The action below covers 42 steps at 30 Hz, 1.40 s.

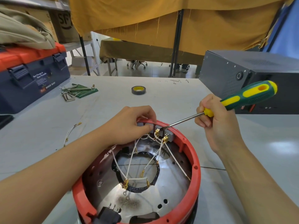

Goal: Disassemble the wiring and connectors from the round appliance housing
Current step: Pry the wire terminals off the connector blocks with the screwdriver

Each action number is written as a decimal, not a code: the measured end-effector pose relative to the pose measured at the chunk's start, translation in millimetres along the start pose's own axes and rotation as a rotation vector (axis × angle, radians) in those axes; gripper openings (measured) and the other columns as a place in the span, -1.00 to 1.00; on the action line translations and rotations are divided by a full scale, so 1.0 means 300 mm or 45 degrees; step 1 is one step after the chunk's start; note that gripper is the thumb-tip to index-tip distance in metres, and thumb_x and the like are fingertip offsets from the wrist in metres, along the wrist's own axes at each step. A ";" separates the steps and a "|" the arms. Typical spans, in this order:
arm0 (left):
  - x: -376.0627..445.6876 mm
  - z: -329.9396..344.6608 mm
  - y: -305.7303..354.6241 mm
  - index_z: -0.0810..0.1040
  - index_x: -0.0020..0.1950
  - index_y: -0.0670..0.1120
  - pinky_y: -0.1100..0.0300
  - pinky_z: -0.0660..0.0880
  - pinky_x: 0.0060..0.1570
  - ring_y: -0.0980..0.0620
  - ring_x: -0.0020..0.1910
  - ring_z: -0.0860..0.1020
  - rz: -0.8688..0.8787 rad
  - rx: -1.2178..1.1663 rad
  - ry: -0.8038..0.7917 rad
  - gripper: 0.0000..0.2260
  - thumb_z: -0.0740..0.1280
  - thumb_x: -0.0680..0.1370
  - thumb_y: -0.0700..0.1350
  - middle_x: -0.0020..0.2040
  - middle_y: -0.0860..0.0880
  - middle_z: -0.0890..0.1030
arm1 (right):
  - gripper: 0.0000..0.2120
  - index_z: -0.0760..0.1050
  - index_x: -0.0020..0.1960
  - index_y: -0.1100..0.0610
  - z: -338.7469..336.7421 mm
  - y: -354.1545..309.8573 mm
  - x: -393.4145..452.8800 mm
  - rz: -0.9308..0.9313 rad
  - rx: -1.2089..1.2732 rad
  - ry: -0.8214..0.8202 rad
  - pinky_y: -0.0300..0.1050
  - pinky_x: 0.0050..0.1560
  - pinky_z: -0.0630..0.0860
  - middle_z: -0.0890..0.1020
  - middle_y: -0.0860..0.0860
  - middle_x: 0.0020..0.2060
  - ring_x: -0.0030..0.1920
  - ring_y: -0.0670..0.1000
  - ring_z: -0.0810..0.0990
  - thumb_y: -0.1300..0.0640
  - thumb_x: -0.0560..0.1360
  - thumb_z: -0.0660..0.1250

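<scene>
Broadly, we logged a grey desk [161,97] carrying, at its near edge, the round appliance housing [191,160], red-rimmed with a metal interior. At the far left stood a blue and red toolbox [30,75]; at the far right, a dark metal case [239,70]. Our left hand [131,125] rested on the housing's far rim, its fingers [148,127] curled and pinching a grey connector block [157,127]. Our right hand [213,120] gripped a green and yellow screwdriver [246,96], fingers wrapped round the handle's base, blade tip touching the block. White wires [132,156] with brass terminals [165,139] crossed the housing's interior. A tape roll [138,90], hex keys [71,92] and one loose wire [71,133] lay apart on the desk.
</scene>
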State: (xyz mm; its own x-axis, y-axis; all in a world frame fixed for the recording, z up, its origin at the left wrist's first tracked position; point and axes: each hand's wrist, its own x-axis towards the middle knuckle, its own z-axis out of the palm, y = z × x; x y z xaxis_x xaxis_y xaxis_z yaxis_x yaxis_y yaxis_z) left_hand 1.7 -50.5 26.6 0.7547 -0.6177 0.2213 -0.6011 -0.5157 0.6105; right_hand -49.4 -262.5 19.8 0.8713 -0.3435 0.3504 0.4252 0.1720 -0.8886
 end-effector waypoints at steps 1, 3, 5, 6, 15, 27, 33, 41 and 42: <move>0.000 -0.001 0.000 0.59 -0.09 0.01 0.23 0.48 -0.10 0.14 -0.15 0.57 -0.008 0.004 -0.019 -0.92 0.36 0.48 -0.16 -0.14 0.09 0.64 | -0.75 0.37 -0.50 0.08 0.001 0.000 -0.001 -0.003 -0.009 -0.004 -0.30 -0.51 0.22 0.28 0.16 -0.41 -0.59 -0.11 0.20 0.22 0.35 0.20; 0.001 -0.001 0.001 0.61 -0.17 0.00 0.08 0.48 0.06 0.06 -0.01 0.57 -0.011 0.030 -0.047 -0.92 0.36 0.47 -0.17 0.00 0.06 0.63 | -0.75 0.37 -0.49 0.08 0.000 0.000 0.000 -0.006 -0.014 -0.005 -0.30 -0.51 0.22 0.28 0.16 -0.40 -0.58 -0.11 0.21 0.22 0.35 0.20; 0.003 -0.001 0.003 0.62 -0.21 0.02 0.12 0.45 0.07 0.06 0.02 0.57 -0.007 0.048 -0.065 -0.91 0.38 0.47 -0.14 0.06 0.07 0.60 | -0.76 0.36 -0.49 0.09 -0.001 0.002 0.000 0.001 0.003 -0.001 -0.29 -0.52 0.22 0.27 0.16 -0.39 -0.58 -0.11 0.20 0.22 0.35 0.21; 0.003 0.000 0.004 0.62 -0.21 0.03 0.17 0.44 0.06 0.08 0.02 0.56 -0.009 0.051 -0.070 -0.91 0.38 0.47 -0.13 0.09 0.08 0.59 | -0.76 0.36 -0.49 0.09 -0.001 0.005 0.000 0.011 0.014 0.000 -0.29 -0.52 0.22 0.27 0.15 -0.40 -0.58 -0.11 0.20 0.22 0.35 0.21; 0.007 -0.003 0.007 0.65 -0.29 0.05 0.27 0.39 0.11 0.24 0.08 0.51 -0.073 0.002 -0.155 -0.88 0.43 0.45 -0.01 0.18 0.15 0.52 | -0.79 0.36 -0.50 0.10 -0.002 0.040 0.003 0.142 0.143 0.023 -0.27 -0.52 0.20 0.31 0.07 -0.42 -0.59 -0.10 0.17 0.21 0.31 0.22; 0.002 -0.008 0.006 0.64 -0.23 0.05 0.22 0.37 0.22 0.22 0.17 0.48 -0.005 0.047 -0.161 -0.93 0.43 0.45 -0.07 0.23 0.20 0.48 | -0.74 0.39 -0.53 0.06 -0.012 0.017 0.008 0.099 0.219 0.042 -0.28 -0.52 0.20 0.38 -0.03 -0.49 -0.59 -0.11 0.18 0.20 0.32 0.21; -0.024 -0.047 0.029 0.65 -0.21 0.08 0.26 0.33 0.17 0.22 0.18 0.38 0.133 0.209 -0.123 -0.96 0.45 0.44 -0.06 0.15 0.21 0.45 | -0.75 0.36 -0.53 0.07 -0.001 0.018 -0.002 0.082 0.182 -0.001 -0.29 -0.52 0.20 0.36 0.01 -0.47 -0.60 -0.11 0.16 0.20 0.32 0.20; -0.072 0.003 0.081 0.65 -0.14 0.09 0.30 0.30 -0.01 0.22 -0.11 0.44 0.274 0.473 -0.233 -0.95 0.42 0.46 0.03 -0.19 0.14 0.55 | -0.78 0.36 -0.50 0.10 -0.005 0.009 -0.010 0.061 0.160 0.000 -0.31 -0.53 0.19 0.38 -0.02 -0.52 -0.60 -0.11 0.16 0.20 0.31 0.19; -0.075 0.016 0.082 0.64 -0.13 0.11 0.27 0.26 0.01 0.23 -0.12 0.42 0.267 0.522 -0.236 -0.93 0.40 0.46 0.06 -0.18 0.15 0.54 | -0.79 0.35 -0.49 0.12 -0.005 0.009 -0.011 0.059 0.156 0.003 -0.31 -0.53 0.19 0.38 -0.03 -0.53 -0.60 -0.11 0.16 0.20 0.31 0.19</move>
State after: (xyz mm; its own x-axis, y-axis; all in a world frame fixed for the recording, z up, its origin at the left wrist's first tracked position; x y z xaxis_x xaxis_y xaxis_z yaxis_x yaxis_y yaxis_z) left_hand -31.3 -52.3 33.0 0.5693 -0.8091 0.1458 -0.8170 -0.5371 0.2097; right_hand -51.5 -262.4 15.9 0.8904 -0.3343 0.3089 0.4112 0.2996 -0.8609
